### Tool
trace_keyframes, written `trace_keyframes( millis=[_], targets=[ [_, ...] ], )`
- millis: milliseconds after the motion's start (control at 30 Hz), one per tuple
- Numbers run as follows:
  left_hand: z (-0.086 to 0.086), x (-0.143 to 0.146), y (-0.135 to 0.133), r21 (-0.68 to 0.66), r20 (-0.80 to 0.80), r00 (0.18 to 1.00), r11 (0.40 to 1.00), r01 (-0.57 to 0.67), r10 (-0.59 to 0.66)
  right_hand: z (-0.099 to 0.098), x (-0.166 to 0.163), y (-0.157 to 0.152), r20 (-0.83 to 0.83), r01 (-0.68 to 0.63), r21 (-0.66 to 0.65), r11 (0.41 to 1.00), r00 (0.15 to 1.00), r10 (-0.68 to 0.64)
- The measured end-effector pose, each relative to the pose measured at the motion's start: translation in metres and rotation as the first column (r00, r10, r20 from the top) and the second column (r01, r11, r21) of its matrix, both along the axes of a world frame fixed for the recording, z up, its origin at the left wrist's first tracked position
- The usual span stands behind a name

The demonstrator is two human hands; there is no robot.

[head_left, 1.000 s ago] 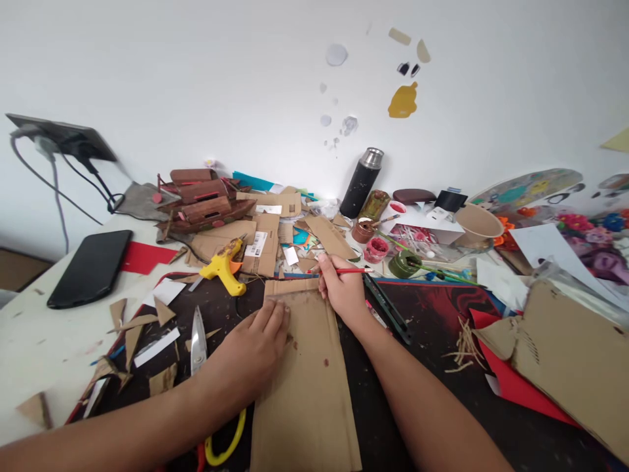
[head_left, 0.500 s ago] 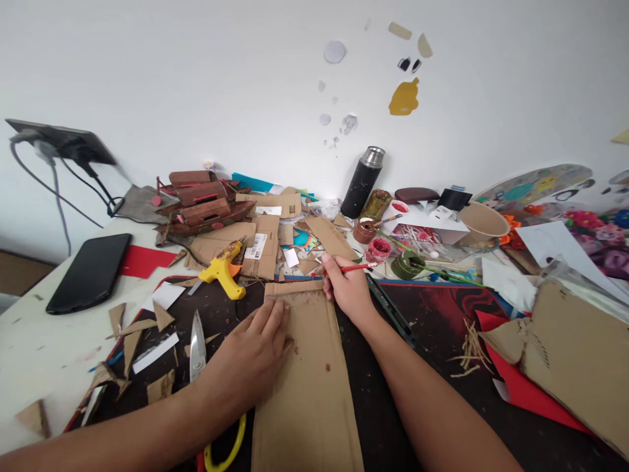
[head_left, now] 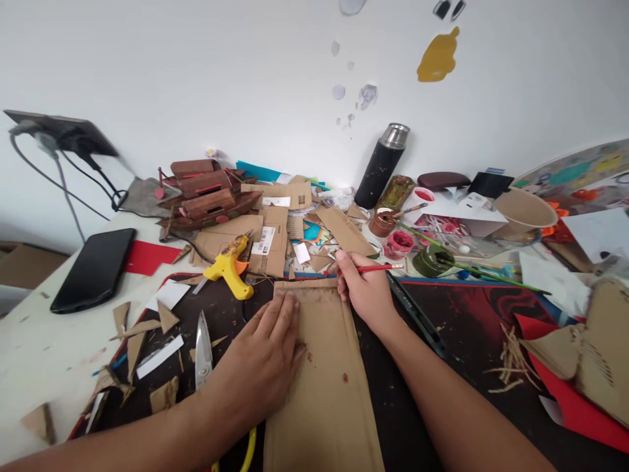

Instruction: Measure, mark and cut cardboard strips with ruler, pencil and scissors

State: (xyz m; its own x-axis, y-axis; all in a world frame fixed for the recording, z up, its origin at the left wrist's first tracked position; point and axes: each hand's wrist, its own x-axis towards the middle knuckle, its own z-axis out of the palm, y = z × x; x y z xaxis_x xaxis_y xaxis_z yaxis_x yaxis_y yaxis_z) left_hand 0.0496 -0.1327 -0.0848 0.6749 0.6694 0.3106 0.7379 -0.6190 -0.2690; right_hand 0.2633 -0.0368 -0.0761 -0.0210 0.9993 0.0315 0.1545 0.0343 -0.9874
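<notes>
A long strip of brown cardboard [head_left: 324,393] lies on the dark mat [head_left: 466,314] in front of me. My left hand [head_left: 265,357] lies flat on its left side, fingers stretched out and pressing it down. My right hand [head_left: 366,288] rests at the strip's far right corner, fingers closed round a thin red pencil [head_left: 381,268] whose tip points left onto the cardboard's top edge.
Scissors [head_left: 202,341] and a yellow glue gun [head_left: 229,269] lie left of the strip. A black phone [head_left: 93,269] rests far left. Behind stand a cardboard boat model [head_left: 206,196], a black flask [head_left: 381,164], paint pots [head_left: 400,242] and cardboard scraps. A black ruler [head_left: 417,314] lies right.
The view has shifted, so everything sits a little further right and lower. My left hand slid slightly up the cardboard; my right hand still holds the pencil at the top edge.
</notes>
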Motion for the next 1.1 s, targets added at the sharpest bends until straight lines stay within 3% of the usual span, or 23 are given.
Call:
trace_keyframes(
  millis=[467, 1100],
  targets=[
    [0.0021, 0.0011, -0.0007, -0.044, 0.078, 0.996, 0.998, -0.035, 0.038, 0.0005, -0.0013, -0.0019, 0.094, 0.013, 0.082, 0.997, 0.995, -0.021],
    [0.0020, 0.0003, -0.0012, -0.062, 0.075, 0.996, 0.997, -0.037, 0.041, 0.0008, -0.0049, 0.0002, 0.087, 0.015, 0.078, 0.997, 0.996, -0.022]
  ],
)
